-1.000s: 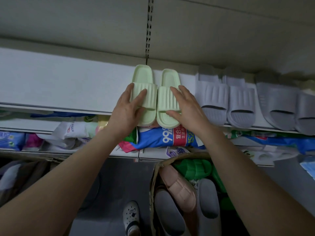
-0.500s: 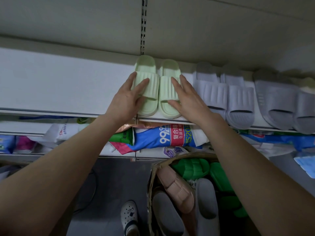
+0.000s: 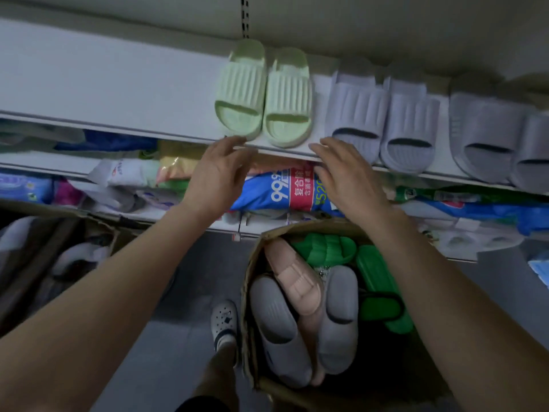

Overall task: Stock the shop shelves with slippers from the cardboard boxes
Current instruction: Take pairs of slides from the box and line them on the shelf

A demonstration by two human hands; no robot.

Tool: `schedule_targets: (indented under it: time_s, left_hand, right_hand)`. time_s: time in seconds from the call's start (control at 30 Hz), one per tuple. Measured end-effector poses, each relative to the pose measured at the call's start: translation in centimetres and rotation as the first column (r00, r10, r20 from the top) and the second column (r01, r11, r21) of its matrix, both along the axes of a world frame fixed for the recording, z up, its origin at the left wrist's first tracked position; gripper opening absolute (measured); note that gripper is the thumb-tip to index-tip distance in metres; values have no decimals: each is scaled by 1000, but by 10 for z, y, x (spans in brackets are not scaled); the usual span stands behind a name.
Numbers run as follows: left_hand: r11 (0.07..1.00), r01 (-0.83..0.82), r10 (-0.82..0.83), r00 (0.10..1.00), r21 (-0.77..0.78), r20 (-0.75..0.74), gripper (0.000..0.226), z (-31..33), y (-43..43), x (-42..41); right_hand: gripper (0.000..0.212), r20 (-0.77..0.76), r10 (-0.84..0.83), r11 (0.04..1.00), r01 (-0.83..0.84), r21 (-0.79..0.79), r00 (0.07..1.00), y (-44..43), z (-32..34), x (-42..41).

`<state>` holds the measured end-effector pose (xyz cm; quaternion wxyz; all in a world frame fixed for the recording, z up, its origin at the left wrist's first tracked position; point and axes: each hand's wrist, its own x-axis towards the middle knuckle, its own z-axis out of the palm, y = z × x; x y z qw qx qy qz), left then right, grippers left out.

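Left hand (image 3: 217,176) and right hand (image 3: 347,179) hover empty, fingers loose, at the white shelf (image 3: 118,93) edge by pale green slippers (image 3: 240,90).

Bare forearms (image 3: 118,278), white clog (image 3: 225,319) (perforated)

Pale green slippers (image 3: 263,93) sit paired on the shelf (image 3: 118,90) (toes frontward); the cardboard box (image 3: 274,231) holds more.

A blue-and-red packet (image 3: 285,188) lies among white packs (image 3: 124,173), a white clog (image 3: 225,321) on grey floor (image 3: 178,367)
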<state>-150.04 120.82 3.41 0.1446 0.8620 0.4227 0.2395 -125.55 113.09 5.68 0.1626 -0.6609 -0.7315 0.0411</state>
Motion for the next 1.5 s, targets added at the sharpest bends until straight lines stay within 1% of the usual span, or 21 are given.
schedule_targets:
  time_s: [0.13,0.27,0.33,0.4,0.5,0.53,0.6,0.7,0.77,0.83,0.9,0.97,1.03,1.1,1.17,1.23,1.27,1.33,1.4,1.47,1.5]
  left_hand:
    - [992,-12,16,999,-128,29,28,-31,-75,13]
    - [956,-9,10,1000,-293,0,26,-73,-158,27]
    - [924,-31,15,999,-382,-45,28,-96,-197,32]
    - [883,-57,5,994,-466,-113,29,-120,-229,34]
    - [812,-112,-22,975,-573,-222,31,-144,-270,38]
    - [798,-128,-33,967,-589,-254,32,-147,-281,39]
    - [752,-169,-62,944,-638,-324,36,-150,-299,42]
    - [681,-239,-206,845,-692,-494,48,-155,-312,40]
    - [664,-255,-178,859,-703,-479,46,-154,-313,40]
    - [695,-181,-136,917,-695,-375,41,-148,-310,43]
    - [791,-63,-171,933,-609,-318,37,-144,-300,48]
    - [880,35,-210,923,-473,-322,40,-141,-283,58]
    - [905,99,-255,906,-414,-339,40,-144,-262,71]
    - [899,117,-294,876,-423,-382,40,-155,-243,84]
    - [878,87,-304,862,-472,-407,40,-167,-230,94]
    - [882,-2,-204,899,-471,-387,44,-182,-228,96]
    - [881,-74,-125,916,-468,-380,51,-186,-231,97]
    - [809,-270,101,939,-522,-329,73,-191,-241,95]
    - [641,-410,298,912,-649,-282,89,-195,-251,92]
    - [511,-397,331,909,-762,-252,96,-200,-259,86]
    - [488,-351,307,926,-799,-220,98,-200,-262,83]
  right_hand:
    - [38,-82,2,1000,-4,-20,997,-77,-37,16]
    - [35,-101,-97,967,70,-245,990,-159,-97,34]
    - [32,-93,-137,904,86,-418,986,-196,-124,37]
    - [31,-70,-154,801,83,-592,986,-229,-147,33]
    - [37,-71,-134,668,37,-743,988,-265,-173,24]
    - [38,-78,-134,656,29,-754,988,-272,-179,24]
    - [33,-110,-142,688,18,-726,984,-276,-189,25]
    - [28,-160,-220,715,48,-698,962,-271,-188,28]
    - [27,-169,-244,733,67,-677,955,-265,-182,32]
    - [25,-159,-248,737,79,-672,956,-259,-178,38]
    - [25,-140,-262,716,95,-691,955,-252,-177,47]
    - [27,-122,-284,683,112,-721,951,-248,-184,55]
    - [25,-107,-332,645,143,-751,937,-248,-194,61]
    - [24,-116,-440,607,200,-769,890,-251,-202,63]
    - [39,-147,-509,623,245,-743,848,-255,-209,63]
    - [63,-146,-543,642,298,-707,827,-259,-213,58]
    - [72,-136,-582,628,337,-702,802,-261,-214,55]
    - [87,-131,-698,545,404,-735,704,-263,-216,49]
    - [95,-200,-790,483,386,-786,580,-265,-217,46]
    - [102,-290,-818,493,343,-800,498,-267,-219,46]
    - [106,-319,-814,509,331,-795,486,-268,-219,47]
